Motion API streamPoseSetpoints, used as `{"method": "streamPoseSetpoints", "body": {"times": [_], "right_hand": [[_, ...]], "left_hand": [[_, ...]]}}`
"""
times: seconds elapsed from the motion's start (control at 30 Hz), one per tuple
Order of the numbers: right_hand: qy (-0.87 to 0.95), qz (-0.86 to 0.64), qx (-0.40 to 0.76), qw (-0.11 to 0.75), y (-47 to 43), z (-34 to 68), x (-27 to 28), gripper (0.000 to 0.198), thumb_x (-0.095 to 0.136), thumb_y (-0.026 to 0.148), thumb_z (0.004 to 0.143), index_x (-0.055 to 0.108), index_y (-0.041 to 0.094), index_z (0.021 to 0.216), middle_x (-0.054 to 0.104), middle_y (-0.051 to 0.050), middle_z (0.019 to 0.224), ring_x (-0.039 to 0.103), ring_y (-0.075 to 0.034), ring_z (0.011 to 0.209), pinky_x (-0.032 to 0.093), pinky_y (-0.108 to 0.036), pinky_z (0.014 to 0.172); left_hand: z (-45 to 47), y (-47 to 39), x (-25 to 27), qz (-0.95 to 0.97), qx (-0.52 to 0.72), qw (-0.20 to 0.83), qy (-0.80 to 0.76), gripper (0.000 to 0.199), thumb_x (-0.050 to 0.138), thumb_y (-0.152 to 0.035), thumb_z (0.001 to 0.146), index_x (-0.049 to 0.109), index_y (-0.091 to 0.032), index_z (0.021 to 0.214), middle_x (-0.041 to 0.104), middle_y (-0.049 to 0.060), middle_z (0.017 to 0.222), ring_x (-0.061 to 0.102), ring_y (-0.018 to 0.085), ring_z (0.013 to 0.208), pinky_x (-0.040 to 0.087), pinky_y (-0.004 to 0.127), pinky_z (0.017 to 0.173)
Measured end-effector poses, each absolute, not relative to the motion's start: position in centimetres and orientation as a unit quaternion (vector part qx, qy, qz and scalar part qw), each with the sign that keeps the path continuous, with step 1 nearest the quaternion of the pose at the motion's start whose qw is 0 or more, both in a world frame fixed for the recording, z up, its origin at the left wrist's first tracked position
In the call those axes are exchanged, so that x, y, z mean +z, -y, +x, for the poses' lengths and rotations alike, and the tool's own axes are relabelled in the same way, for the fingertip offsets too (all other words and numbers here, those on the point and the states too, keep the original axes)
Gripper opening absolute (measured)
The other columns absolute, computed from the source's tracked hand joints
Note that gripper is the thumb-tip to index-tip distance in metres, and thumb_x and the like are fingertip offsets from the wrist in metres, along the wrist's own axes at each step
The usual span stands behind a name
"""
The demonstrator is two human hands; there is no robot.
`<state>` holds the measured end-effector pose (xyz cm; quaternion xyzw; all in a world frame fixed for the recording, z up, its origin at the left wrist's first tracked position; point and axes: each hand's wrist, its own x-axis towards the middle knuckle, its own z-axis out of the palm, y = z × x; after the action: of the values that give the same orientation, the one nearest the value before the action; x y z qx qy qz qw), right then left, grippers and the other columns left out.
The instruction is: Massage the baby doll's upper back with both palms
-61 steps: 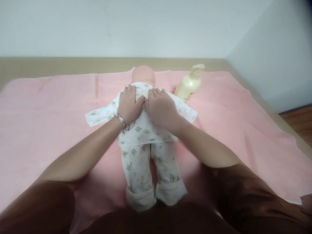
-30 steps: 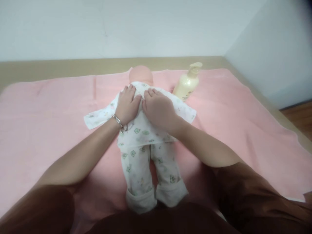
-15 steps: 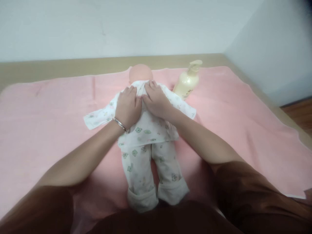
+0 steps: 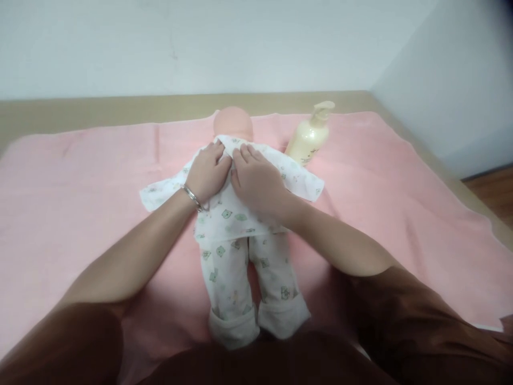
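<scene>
A baby doll lies lengthwise before me, its bald head (image 4: 233,122) away from me and no face showing. It wears a white shirt (image 4: 224,222) with small green prints and matching trousers (image 4: 228,275) with turned-up cuffs. My left hand (image 4: 209,172), with a silver bangle at the wrist, rests open on the left of the doll's upper back, fingertips near the collar. On the right side of the back, my right hand (image 4: 258,179) lies flat and open, fingers pointing to the head. The two thumbs almost meet at the middle.
Pink cloth (image 4: 80,214) covers most of the wooden tabletop (image 4: 120,109). A cream pump bottle (image 4: 308,138) stands beyond the doll's right sleeve. White walls (image 4: 240,48) rise behind and at the right; brown floor (image 4: 492,187) shows at far right.
My right hand has slid slightly toward me down the doll's back and flattened, its fingers leaving the collar. My left hand has shifted slightly left. The doll and bottle stay put.
</scene>
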<state>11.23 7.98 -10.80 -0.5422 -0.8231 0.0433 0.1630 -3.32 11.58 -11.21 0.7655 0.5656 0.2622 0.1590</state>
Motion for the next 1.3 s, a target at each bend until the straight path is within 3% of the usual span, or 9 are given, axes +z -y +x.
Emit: {"method": "streamPoseSetpoints", "body": {"times": [0.23, 0.33, 0.5, 0.63, 0.93, 1.07, 1.13, 1.23, 1.3], "right_hand": [[0.821, -0.539, 0.072, 0.175, -11.3, 12.6, -11.4, 0.057, 0.028, 0.020, 0.101, 0.044, -0.006, 0.149, 0.044, -0.025, 0.158, 0.038, -0.031, 0.154, 0.031, -0.050, 0.131], [0.829, -0.530, 0.066, 0.165, -12.3, 13.1, -12.0, 0.060, 0.029, 0.023, 0.101, 0.041, -0.008, 0.151, 0.040, -0.028, 0.160, 0.035, -0.034, 0.155, 0.028, -0.053, 0.132], [0.827, -0.542, 0.059, 0.140, -11.3, 12.7, -11.5, 0.063, 0.029, 0.027, 0.103, 0.034, -0.010, 0.154, 0.036, -0.029, 0.162, 0.033, -0.035, 0.156, 0.026, -0.053, 0.132], [0.820, -0.556, 0.039, 0.133, -10.0, 11.9, -11.2, 0.063, 0.027, 0.029, 0.105, 0.033, -0.009, 0.155, 0.036, -0.030, 0.162, 0.033, -0.037, 0.156, 0.026, -0.052, 0.131], [0.826, -0.536, 0.075, 0.158, -12.5, 13.1, -11.8, 0.061, 0.032, 0.024, 0.099, 0.040, -0.007, 0.151, 0.041, -0.027, 0.160, 0.036, -0.034, 0.154, 0.029, -0.051, 0.131], [0.819, -0.546, 0.063, 0.167, -11.2, 12.5, -11.9, 0.062, 0.028, 0.026, 0.102, 0.037, -0.008, 0.153, 0.038, -0.029, 0.161, 0.034, -0.036, 0.154, 0.029, -0.057, 0.129], [0.816, -0.549, 0.050, 0.171, -9.4, 11.7, -11.6, 0.061, 0.028, 0.027, 0.103, 0.037, -0.005, 0.154, 0.036, -0.028, 0.162, 0.033, -0.038, 0.155, 0.028, -0.060, 0.129], [0.829, -0.531, 0.065, 0.160, -6.9, 10.8, -10.4, 0.058, 0.033, 0.023, 0.101, 0.040, 0.004, 0.156, 0.035, -0.019, 0.166, 0.029, -0.039, 0.157, 0.026, -0.064, 0.129], [0.840, -0.506, 0.098, 0.172, -6.3, 10.7, -9.6, 0.057, 0.032, 0.017, 0.099, 0.045, 0.008, 0.154, 0.038, -0.012, 0.166, 0.030, -0.034, 0.158, 0.028, -0.059, 0.131]], "left_hand": [[-2.7, -10.3, -12.1, 0.804, 0.229, 0.054, -0.545, 0.036, 0.034, -0.027, 0.096, 0.062, -0.011, 0.112, 0.065, 0.020, 0.128, 0.056, 0.035, 0.130, 0.042, 0.056, 0.118], [-2.6, -9.5, -11.1, 0.823, 0.201, 0.043, -0.530, 0.034, 0.033, -0.024, 0.095, 0.063, -0.012, 0.103, 0.065, 0.021, 0.121, 0.060, 0.036, 0.121, 0.047, 0.055, 0.111], [-3.4, -10.5, -9.9, 0.806, 0.194, 0.122, -0.546, 0.027, 0.038, -0.026, 0.092, 0.064, -0.018, 0.091, 0.068, 0.013, 0.105, 0.065, 0.029, 0.102, 0.054, 0.048, 0.098], [-4.1, -12.1, -11.0, 0.788, 0.227, 0.153, -0.552, 0.035, 0.038, -0.034, 0.093, 0.065, -0.017, 0.108, 0.069, 0.013, 0.119, 0.063, 0.031, 0.116, 0.050, 0.050, 0.109], [-2.4, -9.5, -12.9, 0.811, 0.244, 0.048, -0.529, 0.052, 0.029, -0.028, 0.098, 0.055, -0.002, 0.135, 0.053, 0.026, 0.148, 0.045, 0.037, 0.146, 0.032, 0.057, 0.128], [-2.7, -10.3, -12.4, 0.801, 0.257, 0.117, -0.528, 0.044, 0.033, -0.026, 0.094, 0.064, -0.012, 0.123, 0.064, 0.018, 0.136, 0.051, 0.033, 0.141, 0.035, 0.055, 0.128], [-3.0, -11.1, -12.7, 0.768, 0.290, 0.158, -0.548, 0.044, 0.033, -0.028, 0.095, 0.064, -0.018, 0.124, 0.063, 0.013, 0.142, 0.049, 0.031, 0.144, 0.032, 0.056, 0.129], [-3.1, -11.9, -13.6, 0.732, 0.337, 0.169, -0.568, 0.045, 0.030, -0.029, 0.097, 0.062, -0.022, 0.128, 0.056, 0.009, 0.152, 0.046, 0.027, 0.148, 0.026, 0.054, 0.132], [-3.1, -12.0, -14.1, 0.730, 0.349, 0.159, -0.566, 0.043, 0.029, -0.030, 0.098, 0.063, -0.022, 0.124, 0.062, 0.010, 0.144, 0.053, 0.026, 0.140, 0.033, 0.050, 0.128]]}}
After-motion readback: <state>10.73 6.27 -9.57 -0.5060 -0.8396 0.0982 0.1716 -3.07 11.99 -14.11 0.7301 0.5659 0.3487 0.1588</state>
